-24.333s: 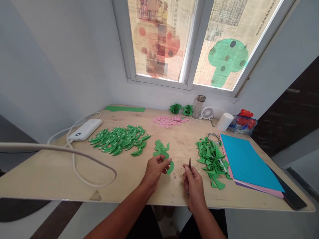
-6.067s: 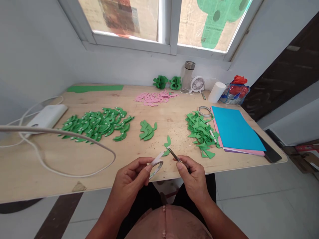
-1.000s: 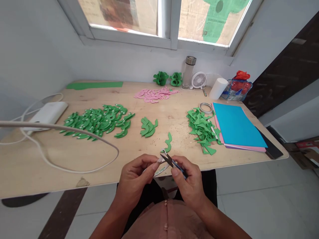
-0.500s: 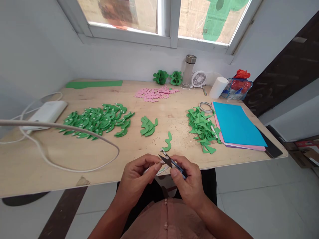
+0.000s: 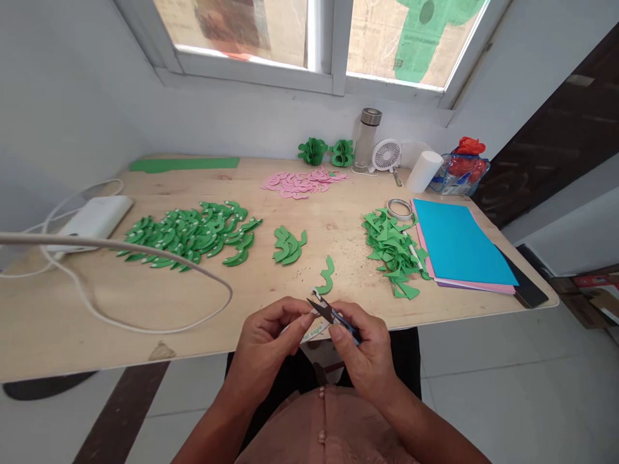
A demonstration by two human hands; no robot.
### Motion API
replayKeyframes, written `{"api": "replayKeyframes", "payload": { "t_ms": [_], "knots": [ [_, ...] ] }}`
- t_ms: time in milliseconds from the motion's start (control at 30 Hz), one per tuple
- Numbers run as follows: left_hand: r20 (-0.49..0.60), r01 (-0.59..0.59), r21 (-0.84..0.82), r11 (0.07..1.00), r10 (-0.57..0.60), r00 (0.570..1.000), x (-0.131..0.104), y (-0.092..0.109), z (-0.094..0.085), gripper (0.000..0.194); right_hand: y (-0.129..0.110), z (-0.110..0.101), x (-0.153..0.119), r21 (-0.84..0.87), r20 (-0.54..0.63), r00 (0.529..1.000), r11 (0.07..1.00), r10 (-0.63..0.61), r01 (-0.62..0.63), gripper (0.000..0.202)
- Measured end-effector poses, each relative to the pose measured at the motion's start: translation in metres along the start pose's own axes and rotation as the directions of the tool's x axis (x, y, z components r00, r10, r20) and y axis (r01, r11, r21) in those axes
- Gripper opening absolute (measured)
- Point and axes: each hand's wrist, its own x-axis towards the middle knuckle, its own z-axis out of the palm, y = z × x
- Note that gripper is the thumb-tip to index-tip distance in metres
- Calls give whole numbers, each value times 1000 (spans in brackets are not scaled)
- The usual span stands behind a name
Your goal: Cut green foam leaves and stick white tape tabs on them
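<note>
My left hand (image 5: 275, 335) pinches a white paper-like strip (image 5: 315, 332) with green lettering, its end hidden behind the fingertips. Thread snips (image 5: 333, 317) with dark blades and blue handles are in my right hand (image 5: 362, 338), their blades pointing at my left fingertips. A small whitish bit shows near the upper blade's tip. Just beyond the blades a single wavy green cutout (image 5: 327, 276) lies on the table. Farther off is a small stack of similar green cutouts (image 5: 287, 246). At the left spreads a large heap of green cutouts with white patches (image 5: 193, 233).
Green paper scraps (image 5: 394, 248) and a tape roll (image 5: 400, 209) lie right, beside stacked coloured sheets (image 5: 459, 241). Pink cutouts (image 5: 304, 182), a glass bottle (image 5: 366, 138) and a small fan (image 5: 386, 154) are at the back. A white cable (image 5: 193, 247) loops across the left foreground.
The white strip has turned slightly, so its lettering reads more clearly. Both hands and the snips stay almost in place.
</note>
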Motion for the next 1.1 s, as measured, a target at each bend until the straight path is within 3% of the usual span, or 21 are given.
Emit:
{"api": "replayKeyframes", "payload": {
  "t_ms": [433, 1100],
  "knots": [
    [11, -4, -11, 1000, 4, 1000, 2, -1, -1, 13, 1, 0, 1, -43, -45, 999, 999, 1, -3, 25],
    [45, 20, 9, 1000, -20, 999, 2, -2, -3, 15, 2, -3, 2, -202, -107, 987, 975, -121, 98, 21]
  ]
}}
